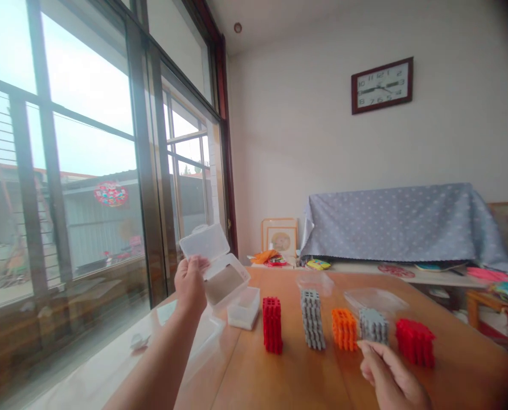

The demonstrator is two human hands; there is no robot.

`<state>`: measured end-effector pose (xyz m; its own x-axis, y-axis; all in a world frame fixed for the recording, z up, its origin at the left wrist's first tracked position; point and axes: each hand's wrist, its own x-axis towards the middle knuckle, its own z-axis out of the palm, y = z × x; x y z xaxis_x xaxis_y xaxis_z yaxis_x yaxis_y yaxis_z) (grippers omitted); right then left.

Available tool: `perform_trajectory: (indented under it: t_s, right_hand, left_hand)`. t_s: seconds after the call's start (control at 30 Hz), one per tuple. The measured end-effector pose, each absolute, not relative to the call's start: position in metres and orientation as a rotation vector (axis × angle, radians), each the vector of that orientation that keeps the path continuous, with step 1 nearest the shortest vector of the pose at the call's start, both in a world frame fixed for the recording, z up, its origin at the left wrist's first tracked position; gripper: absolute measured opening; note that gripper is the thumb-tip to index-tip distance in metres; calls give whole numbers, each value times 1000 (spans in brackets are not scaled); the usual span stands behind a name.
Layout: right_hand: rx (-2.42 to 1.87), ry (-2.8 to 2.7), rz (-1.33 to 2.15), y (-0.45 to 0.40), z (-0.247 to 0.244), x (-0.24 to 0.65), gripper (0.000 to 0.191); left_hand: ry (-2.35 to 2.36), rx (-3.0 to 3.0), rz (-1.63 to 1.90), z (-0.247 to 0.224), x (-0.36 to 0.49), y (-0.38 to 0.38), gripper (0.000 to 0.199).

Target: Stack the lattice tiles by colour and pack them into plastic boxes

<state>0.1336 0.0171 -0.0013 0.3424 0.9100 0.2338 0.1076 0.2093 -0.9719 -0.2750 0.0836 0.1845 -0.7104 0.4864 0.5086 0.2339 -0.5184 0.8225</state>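
My left hand (191, 285) is raised over the table's left side, closed on a clear plastic box (226, 282) whose hinged lid stands open. My right hand (390, 373) is low at the right with thumb and forefinger pinched together; whatever they hold, if anything, is too small to make out. Just beyond it stand an orange stack of interlocking plastic pieces (344, 330) and a short grey stack (374, 326). To their right is a wide red stack (415, 341). Further left stand a taller grey stack (312, 320) and a narrow red stack (272, 326).
A second clear box (243, 310) sits on the wooden table (288, 376) behind the raised one. Clear plastic containers (376, 300) lie behind the stacks. Large windows (95, 142) line the left; a cloth-covered object (399, 225) stands along the back wall.
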Motion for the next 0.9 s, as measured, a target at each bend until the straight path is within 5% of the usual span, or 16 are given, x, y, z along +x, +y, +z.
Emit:
perform_trajectory:
  t_s: [0.4,0.9]
  right_hand:
    - [-1067,-647,972,27,8,167,58]
    - [-1046,-857,1201,26,11,158,59]
  left_hand:
    - [936,1012,1589,107,-106,-22,36]
    - [888,966,1419,33,-40,29,53]
